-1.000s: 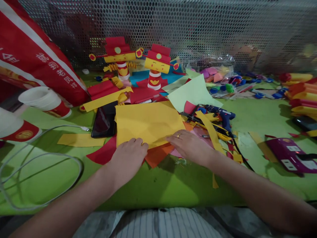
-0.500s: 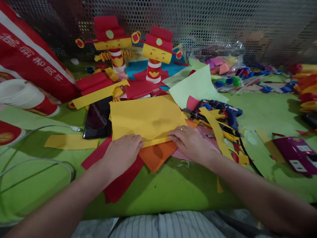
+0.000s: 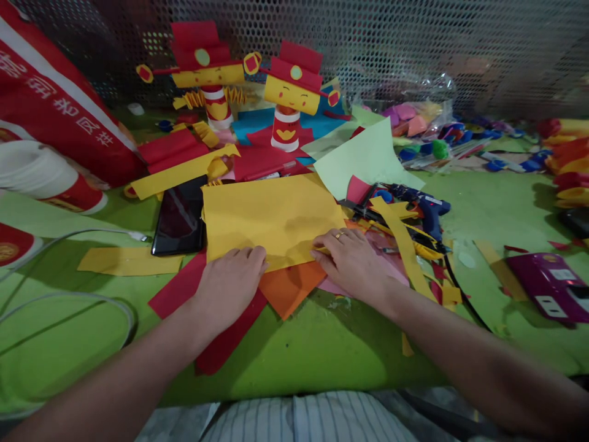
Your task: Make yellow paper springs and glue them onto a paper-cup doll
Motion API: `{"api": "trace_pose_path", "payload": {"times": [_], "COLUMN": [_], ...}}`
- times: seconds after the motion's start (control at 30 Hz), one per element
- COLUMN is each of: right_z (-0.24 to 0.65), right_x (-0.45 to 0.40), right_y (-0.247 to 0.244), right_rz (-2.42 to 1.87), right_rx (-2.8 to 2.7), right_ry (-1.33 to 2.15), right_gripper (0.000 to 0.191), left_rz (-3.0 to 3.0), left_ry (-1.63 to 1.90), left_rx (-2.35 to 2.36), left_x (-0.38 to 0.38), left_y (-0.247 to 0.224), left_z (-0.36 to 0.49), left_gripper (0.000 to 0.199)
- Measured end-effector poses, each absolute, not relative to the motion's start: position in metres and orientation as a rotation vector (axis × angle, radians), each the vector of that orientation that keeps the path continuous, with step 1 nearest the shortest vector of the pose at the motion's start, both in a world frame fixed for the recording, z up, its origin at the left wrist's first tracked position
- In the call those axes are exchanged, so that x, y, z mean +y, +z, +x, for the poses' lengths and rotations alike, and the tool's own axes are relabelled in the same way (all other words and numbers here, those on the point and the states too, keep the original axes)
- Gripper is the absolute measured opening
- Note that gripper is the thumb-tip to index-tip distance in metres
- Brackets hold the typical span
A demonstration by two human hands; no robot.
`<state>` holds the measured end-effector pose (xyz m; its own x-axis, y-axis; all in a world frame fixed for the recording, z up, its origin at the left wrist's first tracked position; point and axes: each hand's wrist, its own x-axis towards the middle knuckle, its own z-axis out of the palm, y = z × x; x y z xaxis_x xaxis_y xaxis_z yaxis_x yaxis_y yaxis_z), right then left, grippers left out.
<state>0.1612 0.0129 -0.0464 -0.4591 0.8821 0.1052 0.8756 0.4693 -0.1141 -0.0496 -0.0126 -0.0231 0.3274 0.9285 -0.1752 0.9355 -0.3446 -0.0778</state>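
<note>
A large yellow sheet (image 3: 271,215) lies on top of red sheets (image 3: 230,344) and an orange sheet (image 3: 292,288). My left hand (image 3: 237,276) has its fingers curled closed on the near left edge of the yellow sheet. At the near right edge my right hand (image 3: 345,258), with a ring on one finger, pinches the same sheet. Part of that edge is hidden under the fingers. A black phone (image 3: 179,218) is just left of the yellow sheet.
Two red and yellow paper figures (image 3: 285,129) stand behind. A blue glue gun (image 3: 427,209) and yellow strips lie right of the sheet, with a purple device (image 3: 550,287) farther right. Paper cups (image 3: 46,178) and a white cable (image 3: 92,233) are at the left.
The narrow folded strip that showed along the yellow sheet's near edge between my hands no longer stands out. Both hands have stayed at nearly the same place on the sheet.
</note>
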Motion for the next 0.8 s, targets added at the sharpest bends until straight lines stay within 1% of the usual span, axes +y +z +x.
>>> {"api": "trace_pose_path", "payload": {"times": [0.1,0.23,0.33,0.4,0.57,0.7,0.8], "right_z": [0.162,0.162,0.161,0.161,0.164,0.169,0.169], "right_x": [0.012,0.01,0.007,0.006,0.0,-0.011,-0.019], "right_y": [-0.047,-0.049,-0.048,-0.046,-0.036,-0.043,-0.05], "right_rz": [-1.538,-1.492,-1.42,-1.355,-1.31,-1.278,-1.264], "right_rx": [-2.545,-2.482,-2.534,-2.641,-2.857,-2.86,-2.796], "right_ry": [-0.008,-0.199,-0.324,-0.334,-0.207,-0.202,-0.277], "right_gripper": [0.02,0.019,0.015,0.015,0.025,0.031,0.035], "left_rz": [2.66,2.89,2.914,2.898,2.889,2.913,2.882], "left_ry": [-0.268,-0.254,-0.314,-0.323,-0.269,-0.264,-0.245], "left_rx": [1.751,1.567,1.42,1.404,1.454,1.555,1.613], "left_x": [-0.015,-0.017,-0.019,-0.021,-0.03,-0.038,-0.042], "left_y": [-0.021,-0.017,-0.018,-0.021,-0.025,-0.025,-0.026], "left_z": [-0.048,-0.043,-0.038,-0.036,-0.031,-0.027,-0.023], "left_gripper": [0.023,0.034,0.034,0.034,0.038,0.038,0.034]}}
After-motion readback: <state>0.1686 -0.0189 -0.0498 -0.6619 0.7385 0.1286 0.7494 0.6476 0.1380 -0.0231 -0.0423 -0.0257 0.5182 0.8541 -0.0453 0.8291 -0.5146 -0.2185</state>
